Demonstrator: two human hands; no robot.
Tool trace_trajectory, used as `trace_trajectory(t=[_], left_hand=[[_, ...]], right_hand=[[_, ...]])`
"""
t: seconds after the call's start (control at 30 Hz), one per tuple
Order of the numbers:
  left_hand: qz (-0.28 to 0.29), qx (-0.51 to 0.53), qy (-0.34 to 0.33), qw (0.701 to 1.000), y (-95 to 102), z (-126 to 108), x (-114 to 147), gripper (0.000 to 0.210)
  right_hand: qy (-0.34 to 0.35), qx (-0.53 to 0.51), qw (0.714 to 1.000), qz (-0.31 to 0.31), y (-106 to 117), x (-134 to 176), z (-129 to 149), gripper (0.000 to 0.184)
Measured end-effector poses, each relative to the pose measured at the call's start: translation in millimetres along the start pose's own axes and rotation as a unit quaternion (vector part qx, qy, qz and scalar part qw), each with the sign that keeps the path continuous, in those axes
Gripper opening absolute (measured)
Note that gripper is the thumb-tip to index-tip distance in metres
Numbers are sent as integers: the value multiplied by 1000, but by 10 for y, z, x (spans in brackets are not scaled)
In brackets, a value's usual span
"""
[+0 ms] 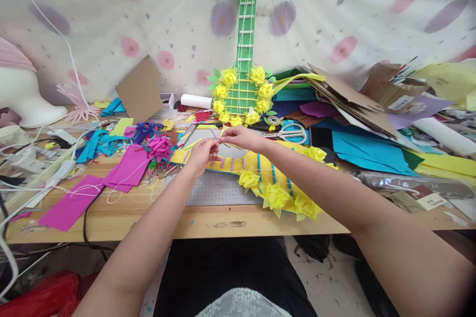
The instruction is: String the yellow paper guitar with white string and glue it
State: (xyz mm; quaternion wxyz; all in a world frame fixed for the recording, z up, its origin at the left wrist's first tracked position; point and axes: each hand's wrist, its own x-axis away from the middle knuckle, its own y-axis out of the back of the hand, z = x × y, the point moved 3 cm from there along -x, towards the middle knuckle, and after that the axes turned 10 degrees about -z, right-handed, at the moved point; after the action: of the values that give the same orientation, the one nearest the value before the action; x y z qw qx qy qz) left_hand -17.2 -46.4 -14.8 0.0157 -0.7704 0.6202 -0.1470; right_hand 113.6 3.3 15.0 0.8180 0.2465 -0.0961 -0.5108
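Note:
A yellow paper guitar lies flat across the work surface, trimmed with yellow paper flowers and crossed by purple and blue strips. Over its neck end, my left hand is closed in a pinch. My right hand reaches in from the other side, its fingertips pinched together and meeting those of the left. A short purple stick shows just beyond the fingertips; whether it is held or fixed to the guitar is unclear. Whatever sits between the fingers is too small to make out.
A green paper guitar stands upright at the back. Scissors and a dark phone lie right of my hands. Magenta paper, scraps and white cables fill the left; cardboard and blue sheets the right. A grey cutting mat lies underneath.

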Motion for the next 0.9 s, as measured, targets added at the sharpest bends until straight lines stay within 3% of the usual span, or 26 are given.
trace_trajectory(t=[0.17, 0.33, 0.63, 0.9], left_hand=[[-22, -45, -52, 997, -9, -35, 2, 15], [-30, -61, -105, 992, -19, -95, 3, 21], [5, 26, -64, 998, -29, -69, 16, 20], [-27, 39, -67, 997, -36, -84, -39, 20]], right_hand=[[-14, 52, 998, -19, -10, -43, 29, 25], [28, 66, 996, -48, -17, -74, 88, 19], [12, 74, 993, -95, -32, -74, 145, 17], [7, 81, 990, -118, -37, -135, 181, 15]])
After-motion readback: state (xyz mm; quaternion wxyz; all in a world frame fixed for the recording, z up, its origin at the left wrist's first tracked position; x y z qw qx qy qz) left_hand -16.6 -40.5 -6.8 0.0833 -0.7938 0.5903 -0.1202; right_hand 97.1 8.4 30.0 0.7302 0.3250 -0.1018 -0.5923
